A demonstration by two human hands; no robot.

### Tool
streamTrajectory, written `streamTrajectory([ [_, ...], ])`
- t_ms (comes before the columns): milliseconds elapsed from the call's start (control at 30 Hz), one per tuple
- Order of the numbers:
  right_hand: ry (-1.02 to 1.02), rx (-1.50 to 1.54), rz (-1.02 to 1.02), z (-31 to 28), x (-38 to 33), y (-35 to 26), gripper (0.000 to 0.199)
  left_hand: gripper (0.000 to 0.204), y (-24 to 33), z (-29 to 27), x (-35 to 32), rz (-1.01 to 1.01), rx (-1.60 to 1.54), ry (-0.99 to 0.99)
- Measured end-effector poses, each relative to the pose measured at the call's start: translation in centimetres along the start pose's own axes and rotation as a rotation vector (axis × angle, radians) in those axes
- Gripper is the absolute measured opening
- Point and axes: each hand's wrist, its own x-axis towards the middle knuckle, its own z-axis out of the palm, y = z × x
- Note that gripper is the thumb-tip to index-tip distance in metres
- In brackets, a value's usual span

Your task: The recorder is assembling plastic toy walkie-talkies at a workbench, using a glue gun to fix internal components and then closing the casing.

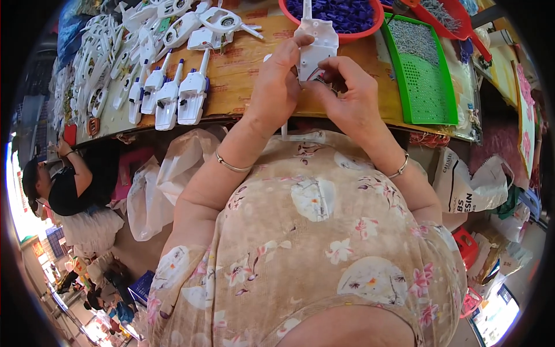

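Observation:
Over the table's near edge, my left hand (276,87) grips a white plastic housing (319,43) by its left side. The housing is an open shell with small posts and a narrow stem at its far end. At its lower right edge, the thumb and fingers of my right hand (354,95) are pinched together. Thin wires (315,74) show beside those fingertips; what they pinch is mostly hidden. To the left, several white toy-like units (192,95) with blue-purple tips lie side by side on the table (243,75).
A red basin (378,20) of blue-purple pieces stands beyond my hands. On the right lie a green tray (448,107) of screws and a red tray (462,29) with more. White housings (104,46) pile up at the left. Another person (75,179) sits at the left.

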Motion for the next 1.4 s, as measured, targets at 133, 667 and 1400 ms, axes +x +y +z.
streamTrajectory([
  [133, -0.036, 0.265, 0.181, -0.2, 0.2, 0.7, 0.023, 0.026, -0.1, 0.7, 0.2, 0.027, -0.219, 0.177],
  [667, -0.04, 0.391, 0.326, -2.7, 1.0, 2.0, 0.011, 0.035, 1.8, 0.2, -0.1, 0.217, 0.211, 0.193],
  [1400, -0.302, 0.086, -0.087, -3.1, 1.8, 1.5, 0.027, 0.03, 1.0, -0.2, -1.7, -0.378, -0.141, 0.113],
])
